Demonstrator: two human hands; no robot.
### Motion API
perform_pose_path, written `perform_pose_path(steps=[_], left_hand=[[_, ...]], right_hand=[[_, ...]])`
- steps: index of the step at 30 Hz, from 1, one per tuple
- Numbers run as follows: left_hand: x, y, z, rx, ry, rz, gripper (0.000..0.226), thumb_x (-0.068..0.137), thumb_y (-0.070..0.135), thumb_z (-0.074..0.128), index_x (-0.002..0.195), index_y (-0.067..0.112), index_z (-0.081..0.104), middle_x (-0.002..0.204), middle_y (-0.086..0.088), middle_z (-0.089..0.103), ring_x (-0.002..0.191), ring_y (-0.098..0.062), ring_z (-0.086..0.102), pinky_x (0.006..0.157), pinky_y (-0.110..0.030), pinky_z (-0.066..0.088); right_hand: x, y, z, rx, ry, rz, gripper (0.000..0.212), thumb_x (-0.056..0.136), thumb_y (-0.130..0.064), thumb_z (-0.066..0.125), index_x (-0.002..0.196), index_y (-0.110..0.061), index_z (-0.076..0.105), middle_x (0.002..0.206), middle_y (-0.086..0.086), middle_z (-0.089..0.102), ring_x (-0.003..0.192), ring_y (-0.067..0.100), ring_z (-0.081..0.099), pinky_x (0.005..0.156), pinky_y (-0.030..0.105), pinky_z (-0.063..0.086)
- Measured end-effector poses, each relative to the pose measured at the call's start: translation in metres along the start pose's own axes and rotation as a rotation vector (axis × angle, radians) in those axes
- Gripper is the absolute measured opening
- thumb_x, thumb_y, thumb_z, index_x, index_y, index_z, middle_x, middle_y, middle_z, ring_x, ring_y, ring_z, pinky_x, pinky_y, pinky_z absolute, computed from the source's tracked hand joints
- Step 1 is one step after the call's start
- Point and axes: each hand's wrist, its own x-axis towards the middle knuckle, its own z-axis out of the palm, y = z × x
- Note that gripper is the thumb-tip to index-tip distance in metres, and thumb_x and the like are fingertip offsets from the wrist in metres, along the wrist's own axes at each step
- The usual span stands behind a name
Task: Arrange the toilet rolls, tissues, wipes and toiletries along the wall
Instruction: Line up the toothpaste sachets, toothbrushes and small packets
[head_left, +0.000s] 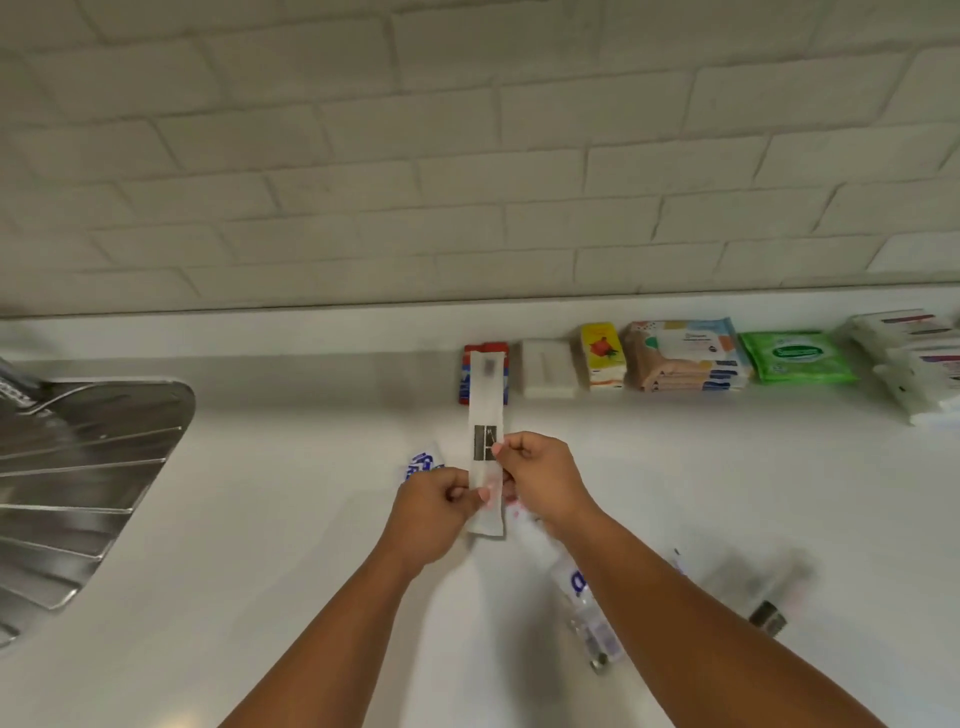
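- We see both hands close together over the bench (311, 519), each pinching the same long white packet (487, 410): the left hand (436, 506) grips its lower part, the right hand (540, 478) nips its right edge by the dark label.
- The packet is held lengthwise, its far end pointing at the wall (467, 156) and overlapping our view of the red pack (464, 382). We judge it is being squared up with two hands because it is thin and floppy, and one hand alone would let it droop.
- Along the wall a row already stands: red pack, white box (548, 375), yellow pack (602, 361), beige wipes (685, 356), green wipes (797, 357), then white packs (914, 358). They sit side by side, close or touching, short ends to the wall, which saves width.
- The row's open end is on the left, so we expect the packet to go just left of the red pack, laid the same way.
- Loose items wait nearer us: a blue-and-white pack (423, 464) partly under the left hand, a tube (582, 597) lying under the right forearm, and a blurred dark thing (768, 616) further right, which we cannot identify.
- The drainer (88, 467) at far left limits how far the row can run, so tight spacing matters.
- We judge the task well along but not done.
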Motion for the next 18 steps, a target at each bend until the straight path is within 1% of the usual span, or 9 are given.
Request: perform_pose_path(steps=[1,2,4,6,8,10,13,16,18], left_hand=[[0.008,-0.004,-0.011,-0.008,0.007,-0.011,0.040,0.087,0.026,0.075,0.064,0.004,0.051,0.058,0.001,0.040,0.054,-0.012,0.034,0.055,-0.024,0.030],[0.019,-0.010,-0.023,-0.021,0.009,-0.028,0.038,0.086,0.025,0.075,0.063,0.004,0.054,0.057,0.002,0.043,0.053,-0.012,0.036,0.055,-0.024,0.032],[0.040,-0.016,-0.043,-0.078,-0.003,-0.068,0.022,0.086,0.022,0.077,0.068,0.011,0.070,0.057,0.006,0.060,0.052,-0.011,0.050,0.058,-0.024,0.042],[0.061,-0.019,-0.057,-0.146,-0.012,-0.101,0.008,0.084,0.018,0.079,0.079,0.013,0.077,0.064,-0.001,0.071,0.055,-0.012,0.060,0.060,-0.025,0.049],[0.082,-0.024,-0.067,-0.166,-0.010,-0.122,0.015,0.083,0.017,0.081,0.072,0.011,0.073,0.059,-0.002,0.069,0.051,-0.013,0.058,0.056,-0.023,0.048],[0.102,-0.028,-0.074,-0.135,-0.033,-0.139,0.028,0.082,0.018,0.081,0.061,0.012,0.065,0.051,0.001,0.062,0.043,-0.010,0.053,0.049,-0.018,0.043],[0.127,-0.035,-0.080,-0.110,-0.069,-0.194,0.020,0.082,0.018,0.081,0.070,0.007,0.070,0.055,-0.004,0.064,0.046,-0.013,0.056,0.052,-0.021,0.046],[0.145,-0.039,-0.081,-0.069,-0.097,-0.193,0.019,0.082,0.017,0.081,0.075,0.002,0.073,0.058,-0.007,0.065,0.051,-0.017,0.058,0.059,-0.030,0.052],[0.153,-0.041,-0.080,0.002,-0.098,-0.150,0.020,0.082,0.020,0.081,0.076,0.002,0.074,0.061,-0.010,0.068,0.055,-0.019,0.061,0.064,-0.035,0.056]], right_hand=[[0.006,-0.001,0.011,-0.030,-0.008,0.018,0.013,0.093,-0.015,0.063,0.083,-0.011,0.071,0.075,0.011,0.071,0.063,0.023,0.065,0.049,0.027,0.050],[0.012,-0.001,0.024,-0.050,-0.023,0.031,0.011,0.092,-0.013,0.063,0.085,-0.009,0.071,0.075,0.011,0.071,0.064,0.022,0.065,0.049,0.027,0.052],[0.027,-0.001,0.045,-0.085,-0.044,0.050,0.009,0.090,-0.010,0.066,0.088,-0.005,0.072,0.077,0.016,0.071,0.062,0.023,0.064,0.061,0.036,0.058],[0.041,0.000,0.061,-0.125,-0.021,0.067,0.010,0.089,-0.011,0.068,0.088,-0.002,0.072,0.076,0.020,0.070,0.061,0.026,0.064,0.067,0.043,0.060],[0.057,0.000,0.075,-0.163,0.031,0.082,0.011,0.088,-0.011,0.069,0.087,0.000,0.071,0.071,0.019,0.067,0.060,0.027,0.063,0.066,0.045,0.060],[0.074,0.003,0.085,-0.215,0.075,0.087,0.009,0.085,-0.011,0.069,0.090,-0.003,0.072,0.071,0.011,0.067,0.062,0.025,0.063,0.069,0.043,0.060],[0.093,0.007,0.097,-0.351,0.112,0.050,0.017,0.085,-0.013,0.064,0.097,-0.010,0.075,0.078,0.000,0.066,0.072,0.020,0.060,0.078,0.039,0.056],[0.102,0.003,0.105,-0.589,0.115,0.002,0.017,0.091,-0.015,0.057,0.090,-0.010,0.073,0.080,0.000,0.065,0.074,0.015,0.058,0.066,0.024,0.049],[0.108,0.003,0.108,-0.684,0.131,-0.004,0.020,0.094,-0.019,0.055,0.080,-0.014,0.069,0.080,-0.001,0.063,0.078,0.016,0.059,0.061,0.019,0.043]])
